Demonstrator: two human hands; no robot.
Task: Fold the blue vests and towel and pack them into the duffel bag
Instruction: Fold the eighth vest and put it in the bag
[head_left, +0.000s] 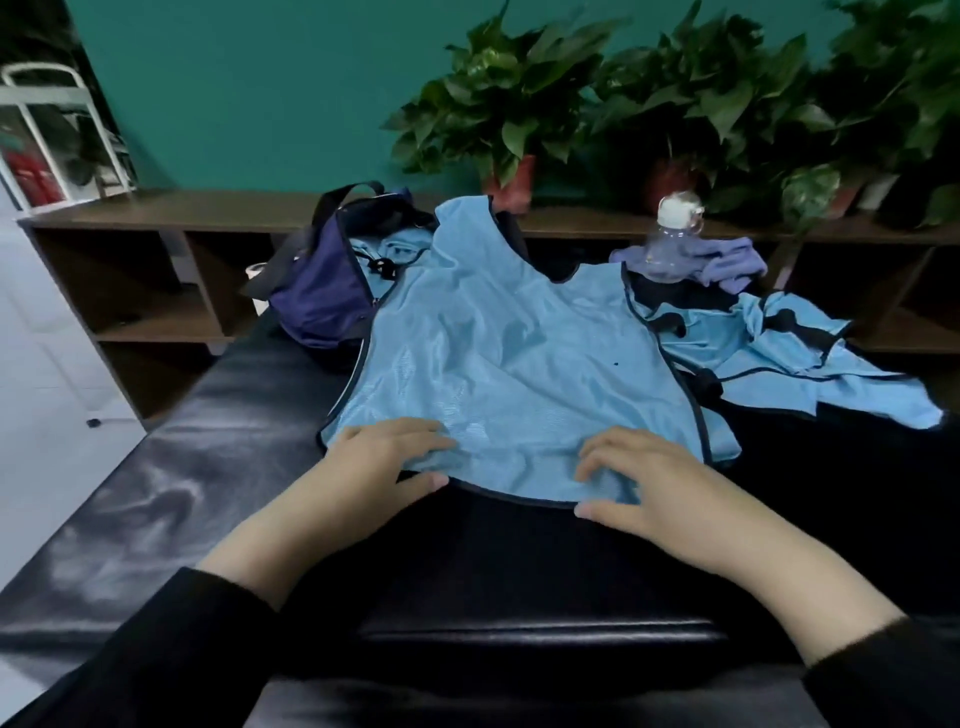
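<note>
On the near half of the black padded bench (171, 467), a light blue mesh vest with dark piping (493, 353) lies spread flat, neck end far, hem near. Both hands rest on its hem: the left hand (384, 462) presses the near-left corner with fingers straight and slightly spread, thumb along the edge; the right hand (649, 478) sits on the near-right part with fingers loosely bent, tips on the cloth. Neither plainly pinches the fabric, so I judge they are smoothing and pinning it flat so the first fold comes out square.

The vest looks thin and slippery, with soft creases across the middle and a ripple bunched between the hands (likely to slide unless held down).

To the far left stands a navy fabric duffel bag (322, 296), open, the vest's shoulder touching it; some light blue cloth shows at its mouth. At the right, a 2nd light blue vest (769, 353) lies crumpled. Beyond it sits a lavender towel (727, 260), bunched beside a clear plastic bottle with a white cap (670, 244)
</note>
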